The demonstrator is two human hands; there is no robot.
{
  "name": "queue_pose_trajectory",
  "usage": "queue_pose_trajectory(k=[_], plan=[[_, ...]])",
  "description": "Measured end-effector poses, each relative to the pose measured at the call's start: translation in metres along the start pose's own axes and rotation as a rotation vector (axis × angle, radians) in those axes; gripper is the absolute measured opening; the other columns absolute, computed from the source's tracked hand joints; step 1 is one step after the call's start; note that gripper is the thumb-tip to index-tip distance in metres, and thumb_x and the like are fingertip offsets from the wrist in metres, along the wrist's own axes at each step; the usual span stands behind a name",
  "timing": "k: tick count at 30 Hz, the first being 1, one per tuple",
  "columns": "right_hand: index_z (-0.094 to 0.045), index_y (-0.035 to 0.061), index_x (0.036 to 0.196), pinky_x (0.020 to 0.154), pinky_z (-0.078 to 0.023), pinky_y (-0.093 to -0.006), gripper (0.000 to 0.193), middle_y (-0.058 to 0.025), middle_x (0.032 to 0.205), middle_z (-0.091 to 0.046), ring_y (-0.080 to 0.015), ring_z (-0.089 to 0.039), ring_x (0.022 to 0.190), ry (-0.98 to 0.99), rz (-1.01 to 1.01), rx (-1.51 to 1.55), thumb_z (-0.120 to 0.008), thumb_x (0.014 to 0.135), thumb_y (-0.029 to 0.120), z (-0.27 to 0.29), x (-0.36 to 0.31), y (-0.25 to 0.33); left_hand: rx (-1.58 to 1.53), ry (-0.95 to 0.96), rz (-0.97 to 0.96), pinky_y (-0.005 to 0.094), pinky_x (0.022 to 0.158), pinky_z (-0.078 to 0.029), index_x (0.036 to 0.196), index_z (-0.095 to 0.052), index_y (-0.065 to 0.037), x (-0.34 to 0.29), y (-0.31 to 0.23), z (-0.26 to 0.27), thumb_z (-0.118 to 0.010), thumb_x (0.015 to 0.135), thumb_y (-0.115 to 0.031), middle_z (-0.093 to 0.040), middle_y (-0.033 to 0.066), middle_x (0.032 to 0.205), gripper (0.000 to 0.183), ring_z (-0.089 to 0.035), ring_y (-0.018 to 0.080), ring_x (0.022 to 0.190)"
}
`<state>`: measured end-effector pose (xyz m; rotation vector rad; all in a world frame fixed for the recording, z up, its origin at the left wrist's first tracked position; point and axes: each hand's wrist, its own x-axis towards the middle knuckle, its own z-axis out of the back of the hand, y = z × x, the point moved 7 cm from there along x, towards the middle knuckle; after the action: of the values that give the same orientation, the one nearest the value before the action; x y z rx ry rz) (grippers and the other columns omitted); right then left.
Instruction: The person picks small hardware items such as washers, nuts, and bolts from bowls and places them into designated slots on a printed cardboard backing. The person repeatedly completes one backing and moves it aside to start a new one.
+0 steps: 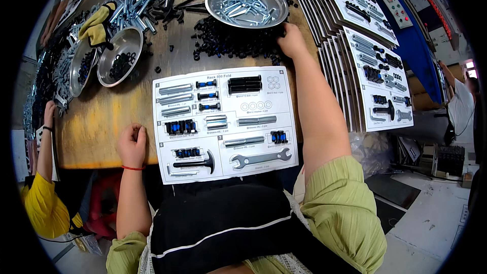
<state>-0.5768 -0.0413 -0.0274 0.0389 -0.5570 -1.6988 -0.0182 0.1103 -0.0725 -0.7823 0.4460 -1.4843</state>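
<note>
while my right hand (292,42) reaches to the edge of the heap of small black fasteners (228,43), just beside the steel bowl (214,1), i cannot tell what its fingers hold. my left hand (133,144) is loosely curled near the white card (210,139). showing silver sleeves, black bolts and a grey wrench, the card lies before me at the surface's (101,144) near edge, long axis left to right, right end angled slightly away.
</note>
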Motion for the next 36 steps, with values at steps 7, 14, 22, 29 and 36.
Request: queue_pose_trajectory(k=[7, 14, 22, 29, 36], plan=[[-0.067, 0.0071, 0.109, 0.091, -0.051, -0.0436, 0.034, -0.0186, 0.113, -0.063, -0.0362, -0.06, 0.107, 0.033, -0.142, 0.042, -0.071, 0.076, 0.012, -0.001, -0.011, -0.018, -0.013, -0.018, 0.009, 0.0273, 0.059, -0.043, 0.091, -0.066, -0.003, -0.004, 0.012, 0.001, -0.068, 0.088, -0.011, -0.055, 0.0021, 0.07, 0.009, -0.049, 0.0118, 0.062], [-0.073, 0.0076, 0.103, 0.084, -0.053, -0.0412, 0.026, -0.0148, 0.105, -0.068, -0.0326, -0.066, 0.096, 0.012, -0.311, 0.099, -0.072, 0.079, 0.014, 0.028, -0.052, -0.037, -0.07, -0.033, 0.026, 0.025, 0.057, -0.041, 0.093, -0.066, -0.003, -0.005, 0.019, 0.0, -0.068, 0.089, -0.01, -0.052, -0.0015, 0.066, 0.008, -0.046, 0.0081, 0.06], [-0.07, -0.0022, 0.105, 0.077, -0.053, -0.0335, 0.026, -0.0123, 0.092, -0.072, -0.0215, -0.068, 0.085, -0.031, -0.362, 0.435, -0.073, 0.083, 0.012, 0.025, -0.059, -0.069, -0.051, 0.001, 0.031, 0.0246, 0.056, -0.04, 0.092, -0.066, -0.003, -0.004, 0.021, -0.003, -0.067, 0.089, -0.009, -0.05, -0.0019, 0.066, 0.008, -0.044, 0.0079, 0.059], [-0.071, 0.0007, 0.104, 0.082, -0.053, -0.0371, 0.027, -0.0159, 0.1, -0.073, -0.0291, -0.07, 0.09, 0.079, -0.282, 0.323, -0.072, 0.08, 0.015, 0.024, -0.057, -0.05, -0.07, -0.011, 0.06, 0.0236, 0.057, -0.039, 0.094, -0.065, -0.002, -0.006, 0.022, -0.003, -0.066, 0.09, -0.009, -0.051, -0.0019, 0.068, 0.008, -0.045, 0.007, 0.06], [-0.073, 0.005, 0.1, 0.075, -0.054, -0.0438, 0.029, -0.0181, 0.091, -0.072, -0.0362, -0.068, 0.082, 0.028, -0.388, 0.125, -0.067, 0.086, 0.03, 0.029, -0.054, -0.056, -0.013, -0.013, 0.034, 0.0246, 0.058, -0.041, 0.096, -0.066, -0.002, -0.008, 0.024, 0.0, -0.068, 0.09, -0.011, -0.052, -0.0008, 0.069, 0.011, -0.046, 0.0081, 0.061]])
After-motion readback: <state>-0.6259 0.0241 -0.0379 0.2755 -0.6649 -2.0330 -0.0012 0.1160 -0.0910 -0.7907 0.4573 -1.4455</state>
